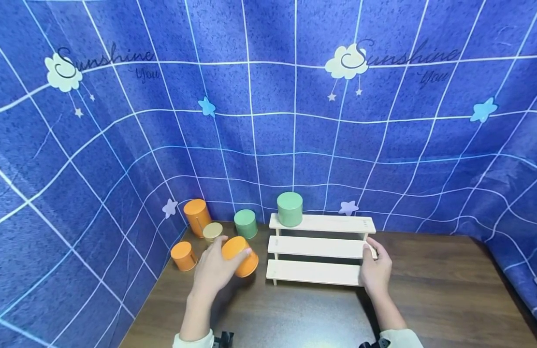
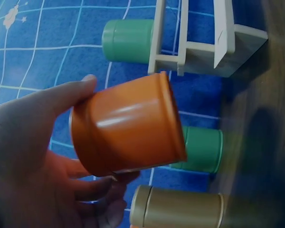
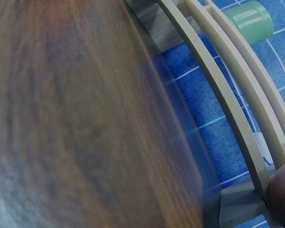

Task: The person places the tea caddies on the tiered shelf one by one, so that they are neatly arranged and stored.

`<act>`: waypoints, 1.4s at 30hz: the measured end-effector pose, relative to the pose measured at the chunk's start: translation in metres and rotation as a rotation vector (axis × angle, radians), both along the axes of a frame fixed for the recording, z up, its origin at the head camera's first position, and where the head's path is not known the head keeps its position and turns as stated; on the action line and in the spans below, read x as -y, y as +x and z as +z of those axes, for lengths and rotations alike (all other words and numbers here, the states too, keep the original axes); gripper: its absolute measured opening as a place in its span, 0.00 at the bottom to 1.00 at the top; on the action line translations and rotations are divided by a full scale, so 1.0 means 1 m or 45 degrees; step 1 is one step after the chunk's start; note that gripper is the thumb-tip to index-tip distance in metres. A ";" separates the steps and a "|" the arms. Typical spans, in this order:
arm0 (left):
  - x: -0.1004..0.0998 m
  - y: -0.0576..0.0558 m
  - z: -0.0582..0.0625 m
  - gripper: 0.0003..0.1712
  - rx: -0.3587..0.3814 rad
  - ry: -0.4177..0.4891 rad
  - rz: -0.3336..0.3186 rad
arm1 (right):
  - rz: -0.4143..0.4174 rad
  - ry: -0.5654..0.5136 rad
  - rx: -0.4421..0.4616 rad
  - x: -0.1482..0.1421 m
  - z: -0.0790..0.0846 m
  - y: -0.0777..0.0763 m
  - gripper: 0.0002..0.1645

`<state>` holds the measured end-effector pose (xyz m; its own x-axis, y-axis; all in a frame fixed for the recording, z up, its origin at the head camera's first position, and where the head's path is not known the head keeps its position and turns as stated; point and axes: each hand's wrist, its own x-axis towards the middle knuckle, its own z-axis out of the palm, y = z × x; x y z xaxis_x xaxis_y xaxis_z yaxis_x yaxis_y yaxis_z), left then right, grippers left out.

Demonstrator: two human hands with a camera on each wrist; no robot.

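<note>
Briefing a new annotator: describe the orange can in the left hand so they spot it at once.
Find the pale three-step rack on the brown table. Left of it in the head view, the left hand holds an orange can. It is tilted and gripped; the tall orange can and the short orange can stand upright, unheld.

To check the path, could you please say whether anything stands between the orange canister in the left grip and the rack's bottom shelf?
Nothing visible stands between the orange canister in the left grip and the rack's bottom shelf; the green canister on the table sits farther back.
</note>
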<state>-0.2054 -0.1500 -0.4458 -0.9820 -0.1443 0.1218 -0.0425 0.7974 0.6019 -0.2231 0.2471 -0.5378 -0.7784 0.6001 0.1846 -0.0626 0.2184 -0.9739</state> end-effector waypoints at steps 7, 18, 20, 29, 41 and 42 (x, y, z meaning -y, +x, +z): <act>-0.010 -0.003 -0.001 0.60 -0.042 0.204 -0.026 | -0.002 0.000 -0.028 0.000 -0.001 -0.001 0.20; -0.018 -0.001 0.000 0.46 -0.087 0.373 -0.129 | 0.015 -0.009 -0.009 0.002 -0.001 -0.004 0.21; -0.021 -0.001 0.001 0.43 -0.119 0.421 -0.152 | 0.014 -0.010 -0.006 0.001 -0.001 -0.002 0.21; -0.037 -0.001 0.001 0.35 -0.230 0.599 -0.285 | -0.004 0.019 -0.016 0.001 -0.002 -0.003 0.20; -0.061 -0.002 -0.006 0.31 -0.230 0.643 -0.468 | 0.010 0.007 -0.030 0.000 -0.004 0.000 0.20; -0.063 -0.002 -0.007 0.31 -0.230 0.644 -0.481 | 0.009 0.009 -0.028 0.000 -0.004 -0.001 0.20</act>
<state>-0.2076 -0.0870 -0.4526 -0.9468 0.1240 0.2970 0.3219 0.3542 0.8780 -0.2237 0.2469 -0.5415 -0.7780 0.5934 0.2061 -0.0857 0.2247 -0.9706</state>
